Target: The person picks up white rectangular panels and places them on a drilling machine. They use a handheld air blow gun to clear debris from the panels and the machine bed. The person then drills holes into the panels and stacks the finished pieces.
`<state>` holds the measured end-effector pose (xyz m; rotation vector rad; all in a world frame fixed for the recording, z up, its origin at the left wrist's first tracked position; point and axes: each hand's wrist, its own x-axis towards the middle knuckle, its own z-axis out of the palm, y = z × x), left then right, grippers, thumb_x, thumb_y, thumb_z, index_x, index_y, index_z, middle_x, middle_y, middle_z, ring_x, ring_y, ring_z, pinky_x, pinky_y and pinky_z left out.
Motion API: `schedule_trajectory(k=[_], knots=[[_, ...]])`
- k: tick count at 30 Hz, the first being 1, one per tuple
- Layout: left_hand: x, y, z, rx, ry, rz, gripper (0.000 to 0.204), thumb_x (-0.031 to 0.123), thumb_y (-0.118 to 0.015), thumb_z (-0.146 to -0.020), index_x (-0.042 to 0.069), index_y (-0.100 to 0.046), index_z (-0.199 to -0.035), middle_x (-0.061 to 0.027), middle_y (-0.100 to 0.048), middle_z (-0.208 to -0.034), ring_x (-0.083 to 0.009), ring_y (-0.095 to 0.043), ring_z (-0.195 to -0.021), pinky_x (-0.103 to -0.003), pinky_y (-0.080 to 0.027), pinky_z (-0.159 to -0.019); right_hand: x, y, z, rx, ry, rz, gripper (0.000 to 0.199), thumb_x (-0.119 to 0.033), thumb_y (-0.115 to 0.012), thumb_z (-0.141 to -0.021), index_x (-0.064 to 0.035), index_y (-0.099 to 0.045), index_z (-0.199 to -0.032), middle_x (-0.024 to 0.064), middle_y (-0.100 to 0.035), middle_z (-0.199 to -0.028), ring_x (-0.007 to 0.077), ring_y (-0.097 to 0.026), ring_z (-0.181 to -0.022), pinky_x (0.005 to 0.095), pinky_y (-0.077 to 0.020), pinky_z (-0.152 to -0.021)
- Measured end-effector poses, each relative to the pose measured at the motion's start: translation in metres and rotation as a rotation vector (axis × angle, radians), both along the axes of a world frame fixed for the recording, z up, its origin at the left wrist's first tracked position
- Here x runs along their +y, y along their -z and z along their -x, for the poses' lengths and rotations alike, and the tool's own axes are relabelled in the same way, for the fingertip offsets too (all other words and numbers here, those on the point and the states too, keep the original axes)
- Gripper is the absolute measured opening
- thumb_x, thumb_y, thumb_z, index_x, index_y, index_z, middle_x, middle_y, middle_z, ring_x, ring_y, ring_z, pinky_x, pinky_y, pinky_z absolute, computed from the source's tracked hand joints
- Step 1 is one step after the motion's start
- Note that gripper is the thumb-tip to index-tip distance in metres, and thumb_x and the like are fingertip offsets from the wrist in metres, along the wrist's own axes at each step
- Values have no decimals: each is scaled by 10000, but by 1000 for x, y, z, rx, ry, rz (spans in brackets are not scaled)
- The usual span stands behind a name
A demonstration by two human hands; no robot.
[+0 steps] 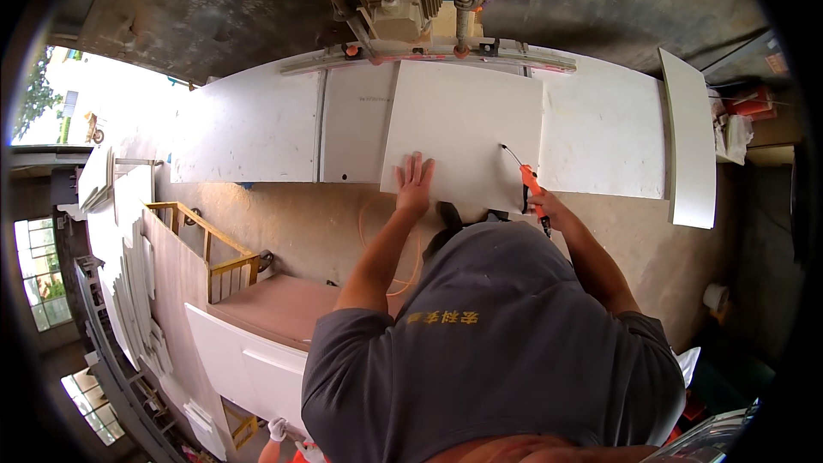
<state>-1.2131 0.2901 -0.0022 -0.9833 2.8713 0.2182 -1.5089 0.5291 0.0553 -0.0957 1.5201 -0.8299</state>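
Note:
A square white panel (467, 124) lies on the white worktable (249, 129), its far edge near the machine's rail. My left hand (415, 182) rests on the panel's near left part, fingers spread and flat. In my right hand (553, 207) is an orange air blow gun (530, 178), with my fingers wrapped round its grip. The gun's thin bent nozzle points over the panel's right part, its tip a little above or at the surface; I cannot tell which.
Across the table's far side stands a machine (390, 0) with a metal rail (429, 57). A white board (688, 146) leans at the right end. Left are a yellow-railed cart (231, 266) and stacked white boards (129, 274). Another person's gloved hand (279, 429) shows at the lower left.

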Motion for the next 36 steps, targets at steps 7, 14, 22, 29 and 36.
schedule_trajectory(k=[7, 14, 22, 29, 36], knots=[[-66, 1, -56, 267, -79, -366, 1110, 264, -850, -563, 116, -253, -1487, -229, -81, -1556, -417, -109, -1435, -504, -181, -1160, 19, 30, -18, -115, 173, 64, 693, -37, -569, -812, -180, -301, -1435, 47, -509, -666, 140, -505, -494, 286, -401, -399], [-63, -4, -66, 399, -104, -320, 1069, 297, -862, -561, 94, -319, -1459, -277, -147, -1525, -444, -139, -1419, -511, -187, -1156, -6, 23, -19, 101, 184, 67, 762, -38, -580, -756, -212, -326, -1453, 37, -538, -750, 141, -557, -633, 288, -420, -471], [-67, 2, -70, 483, -110, -395, 1075, 231, -890, -536, 68, -332, -1439, -325, -184, -1491, -465, -168, -1403, -505, -191, -1157, -6, 25, -22, 130, 192, 36, 737, -59, -577, -755, -215, -353, -1439, 29, -542, -810, 140, -575, -642, 279, -428, -458], [-71, 17, -75, 525, -122, -397, 1090, 198, -897, -517, 38, -327, -1431, -342, -187, -1481, -481, -165, -1397, -500, -226, -1147, -8, 28, -24, 131, 173, 130, 737, -9, -521, -768, -142, -323, -1466, 73, -567, -813, 143, -577, -636, 277, -489, -542], [-46, -13, -47, 143, -172, -39, 801, 179, -706, -753, 14, -321, -1436, -272, -86, -1540, -496, -88, -1414, -590, -151, -1137, -3, 17, -17, 185, 90, 90, 590, -104, -568, -812, -104, -413, -1381, 61, -595, -852, 138, -566, -629, 288, -489, -545]])
